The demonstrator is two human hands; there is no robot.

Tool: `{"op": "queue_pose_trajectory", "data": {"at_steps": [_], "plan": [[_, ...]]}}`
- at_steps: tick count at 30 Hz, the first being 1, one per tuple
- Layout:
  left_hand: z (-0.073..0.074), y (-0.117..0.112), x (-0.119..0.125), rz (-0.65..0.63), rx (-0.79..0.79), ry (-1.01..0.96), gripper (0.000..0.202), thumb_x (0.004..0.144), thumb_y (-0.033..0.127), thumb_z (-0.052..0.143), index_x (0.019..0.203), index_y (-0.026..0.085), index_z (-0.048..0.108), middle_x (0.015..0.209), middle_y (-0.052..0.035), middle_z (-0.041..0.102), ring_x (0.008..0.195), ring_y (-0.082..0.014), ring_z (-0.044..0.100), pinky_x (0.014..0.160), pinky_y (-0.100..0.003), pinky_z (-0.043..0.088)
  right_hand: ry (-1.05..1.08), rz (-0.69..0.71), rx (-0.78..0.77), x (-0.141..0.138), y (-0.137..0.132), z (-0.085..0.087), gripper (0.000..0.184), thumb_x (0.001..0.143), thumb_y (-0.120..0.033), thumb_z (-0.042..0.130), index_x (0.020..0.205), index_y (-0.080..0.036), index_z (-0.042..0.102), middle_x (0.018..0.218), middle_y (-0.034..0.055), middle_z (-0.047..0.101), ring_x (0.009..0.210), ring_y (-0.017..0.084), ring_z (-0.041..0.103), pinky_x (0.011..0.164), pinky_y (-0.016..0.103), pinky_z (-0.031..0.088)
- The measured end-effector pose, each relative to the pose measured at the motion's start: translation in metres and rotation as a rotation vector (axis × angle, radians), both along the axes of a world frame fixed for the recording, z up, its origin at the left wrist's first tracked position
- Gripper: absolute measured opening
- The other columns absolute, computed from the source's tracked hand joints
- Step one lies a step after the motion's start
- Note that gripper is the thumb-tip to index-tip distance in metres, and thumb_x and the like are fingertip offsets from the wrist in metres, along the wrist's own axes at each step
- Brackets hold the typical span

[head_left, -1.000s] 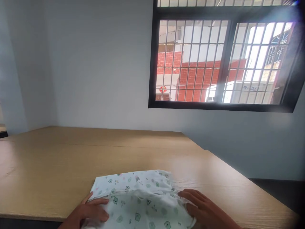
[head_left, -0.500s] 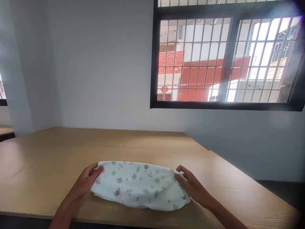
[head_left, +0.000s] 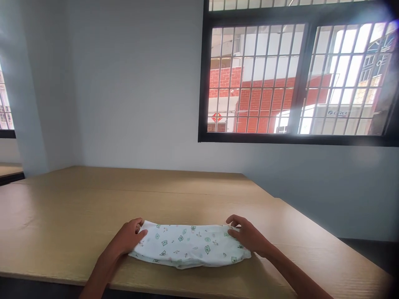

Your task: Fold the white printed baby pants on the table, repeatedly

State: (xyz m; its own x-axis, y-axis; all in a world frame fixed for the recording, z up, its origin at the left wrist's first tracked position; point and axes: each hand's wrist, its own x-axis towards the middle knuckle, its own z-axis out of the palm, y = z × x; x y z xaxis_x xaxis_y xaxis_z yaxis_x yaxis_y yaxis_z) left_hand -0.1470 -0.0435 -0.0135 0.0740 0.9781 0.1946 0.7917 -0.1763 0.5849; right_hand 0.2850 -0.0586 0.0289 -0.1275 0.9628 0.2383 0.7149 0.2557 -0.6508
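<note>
A folded white cloth printed with small green animal faces lies low over the near part of the table, wider than it is deep. My left hand pinches its left end, thumb on top and fingers tucked behind. At the opposite end, my right hand grips the upper right corner with its thumb on the fabric and its fingers curled around the edge. The front edge of the cloth sags a little in the middle. Whether its underside touches the tabletop throughout is hidden.
The wooden table stretches to the pale wall, with its front edge just below the cloth and a slanting edge at right. A barred, dark-framed window is above. Part of another table shows at far left.
The cloth has come down and flattened, looking shallower and shorter. My left hand has moved right, toward my right hand, which has stayed nearly in place. The view has shifted slightly.
</note>
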Motion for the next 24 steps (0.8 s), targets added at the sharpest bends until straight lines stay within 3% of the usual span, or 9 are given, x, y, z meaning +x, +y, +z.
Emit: {"op": "queue_pose_trajectory", "data": {"at_steps": [3, 7, 10, 13, 16, 20, 22, 24], "plan": [[0.005, -0.008, 0.004, 0.031, -0.022, 0.086, 0.012, 0.081, 0.030, 0.050, 0.086, 0.019, 0.050, 0.064, 0.0042, 0.049, 0.061, -0.0163, 0.048, 0.059, -0.025, 0.030, -0.097, -0.004, 0.066, -0.003, 0.007, -0.003, 0.014, 0.073, -0.025, 0.056, 0.087, -0.023, 0.059, 0.086, 0.0010, 0.059, 0.080, 0.019, 0.057, 0.072, 0.031, 0.047], [0.012, -0.007, 0.011, 0.126, -0.041, 0.215, 0.021, 0.086, 0.026, 0.050, 0.105, 0.018, 0.051, 0.074, -0.0006, 0.060, 0.075, -0.0210, 0.058, 0.064, -0.026, 0.036, -0.219, -0.050, 0.111, -0.005, 0.024, -0.004, 0.011, 0.075, -0.020, 0.056, 0.086, -0.022, 0.058, 0.090, 0.0028, 0.060, 0.084, 0.020, 0.058, 0.073, 0.031, 0.048], [0.022, -0.001, 0.023, 0.214, -0.042, 0.339, 0.035, 0.087, 0.022, 0.049, 0.121, 0.016, 0.047, 0.095, -0.0089, 0.065, 0.093, -0.0255, 0.061, 0.074, -0.030, 0.041, -0.303, -0.084, 0.111, -0.008, 0.035, 0.001, 0.012, 0.077, -0.015, 0.056, 0.087, -0.021, 0.059, 0.096, 0.0066, 0.060, 0.089, 0.021, 0.059, 0.074, 0.031, 0.048], [0.036, 0.001, 0.053, 0.213, 0.019, 0.450, 0.047, 0.087, 0.017, 0.047, 0.134, 0.011, 0.042, 0.120, -0.0179, 0.059, 0.114, -0.0319, 0.054, 0.088, -0.040, 0.041, -0.428, -0.138, 0.209, -0.027, 0.036, 0.009, 0.021, 0.077, -0.011, 0.056, 0.096, -0.018, 0.061, 0.114, 0.0147, 0.057, 0.106, 0.029, 0.055, 0.079, 0.037, 0.049], [0.045, -0.002, 0.105, -0.021, 0.085, 0.400, 0.048, 0.091, 0.025, 0.043, 0.137, 0.011, 0.044, 0.137, -0.0186, 0.049, 0.128, -0.0327, 0.044, 0.102, -0.043, 0.036, -0.466, -0.048, 0.337, -0.067, 0.026, 0.009, 0.027, 0.086, -0.018, 0.054, 0.112, -0.015, 0.062, 0.133, 0.0183, 0.050, 0.126, 0.033, 0.042, 0.097, 0.044, 0.042], [0.034, -0.010, 0.162, -0.573, 0.057, 0.253, 0.051, 0.096, 0.034, 0.036, 0.144, 0.019, 0.040, 0.151, -0.0102, 0.038, 0.137, -0.0263, 0.035, 0.114, -0.038, 0.026, -0.322, 0.343, 0.183, -0.110, 0.012, -0.005, 0.049, 0.102, -0.040, 0.031, 0.140, -0.013, 0.046, 0.148, 0.0128, 0.042, 0.137, 0.027, 0.035, 0.111, 0.041, 0.032], [0.025, -0.015, 0.160, -0.665, 0.051, 0.268, 0.056, 0.097, 0.038, 0.033, 0.150, 0.020, 0.029, 0.157, -0.0073, 0.026, 0.144, -0.0258, 0.021, 0.118, -0.042, 0.015, -0.378, 0.434, 0.079, -0.103, 0.007, -0.009, 0.058, 0.102, -0.047, 0.028, 0.147, -0.012, 0.037, 0.153, 0.0126, 0.033, 0.141, 0.028, 0.028, 0.116, 0.044, 0.025], [0.018, -0.018, 0.137, -0.610, 0.020, 0.303, 0.064, 0.098, 0.048, 0.029, 0.153, 0.016, 0.020, 0.159, -0.0082, 0.016, 0.147, -0.0258, 0.009, 0.119, -0.044, 0.007, -0.486, 0.412, 0.003, -0.078, 0.005, -0.010, 0.069, 0.099, -0.054, 0.029, 0.150, -0.007, 0.028, 0.156, 0.0158, 0.024, 0.144, 0.029, 0.020, 0.118, 0.046, 0.018]]}}
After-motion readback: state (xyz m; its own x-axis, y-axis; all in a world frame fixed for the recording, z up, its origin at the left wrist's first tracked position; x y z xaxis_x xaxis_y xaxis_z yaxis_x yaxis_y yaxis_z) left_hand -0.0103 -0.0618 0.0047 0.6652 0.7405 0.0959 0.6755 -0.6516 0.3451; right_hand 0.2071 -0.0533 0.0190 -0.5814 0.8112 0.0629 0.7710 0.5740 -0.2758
